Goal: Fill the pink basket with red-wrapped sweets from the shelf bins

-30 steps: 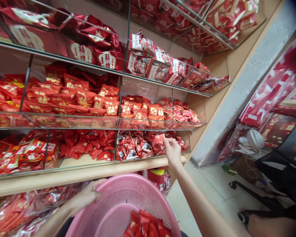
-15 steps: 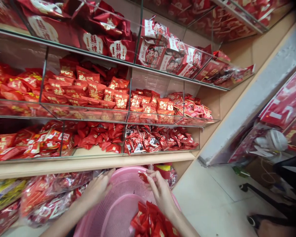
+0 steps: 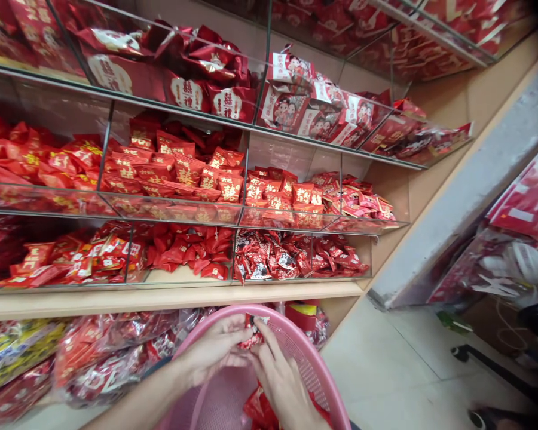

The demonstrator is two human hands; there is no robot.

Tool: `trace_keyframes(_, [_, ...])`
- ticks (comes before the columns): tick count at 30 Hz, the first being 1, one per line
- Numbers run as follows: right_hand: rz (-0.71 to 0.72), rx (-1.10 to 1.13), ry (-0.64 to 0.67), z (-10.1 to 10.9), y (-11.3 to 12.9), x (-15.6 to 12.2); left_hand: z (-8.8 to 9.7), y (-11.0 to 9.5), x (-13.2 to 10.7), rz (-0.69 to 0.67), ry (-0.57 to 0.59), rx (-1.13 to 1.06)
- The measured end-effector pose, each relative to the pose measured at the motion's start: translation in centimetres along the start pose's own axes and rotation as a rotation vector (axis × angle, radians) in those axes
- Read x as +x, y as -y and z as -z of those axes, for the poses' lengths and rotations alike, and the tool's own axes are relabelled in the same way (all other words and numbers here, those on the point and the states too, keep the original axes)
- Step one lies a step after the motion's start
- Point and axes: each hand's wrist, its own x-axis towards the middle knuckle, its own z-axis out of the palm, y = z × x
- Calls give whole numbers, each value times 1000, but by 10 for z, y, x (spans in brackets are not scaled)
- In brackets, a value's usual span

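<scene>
Over a pink plastic basket (image 3: 311, 370), both my hands pinch one small red sweet packet (image 3: 252, 338). My left hand (image 3: 213, 352) grips it from the left, my right hand (image 3: 280, 382) from the right and below. More red packets (image 3: 260, 409) lie in the basket's bottom, partly hidden by my right hand. Straight ahead is a glass bin of dark red and white sweets (image 3: 296, 258) on the lowest glass shelf.
Glass shelves (image 3: 197, 209) in several tiers hold heaps of red packets and red bags. A wooden ledge (image 3: 161, 297) runs below them, with bagged sweets (image 3: 103, 358) under it. A grey pillar (image 3: 466, 191) stands at the right, beside pale floor tiles (image 3: 394, 370).
My right hand left the lowest bin with a packet and came down to the basket. My left hand let go of the basket rim and joined it on the packet.
</scene>
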Motion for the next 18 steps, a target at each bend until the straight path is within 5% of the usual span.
trace_keyframes(6, [-200,454,-142,20,-12,20,11,-11,-2,-60,16,155])
trace_keyframes(11, [-306,789,-19,12,-22,46,5,-20,-2,-106,65,302])
trace_keyframes(18, [-433,1023,24,-6,-30,45,12,-9,3,-63,5,372])
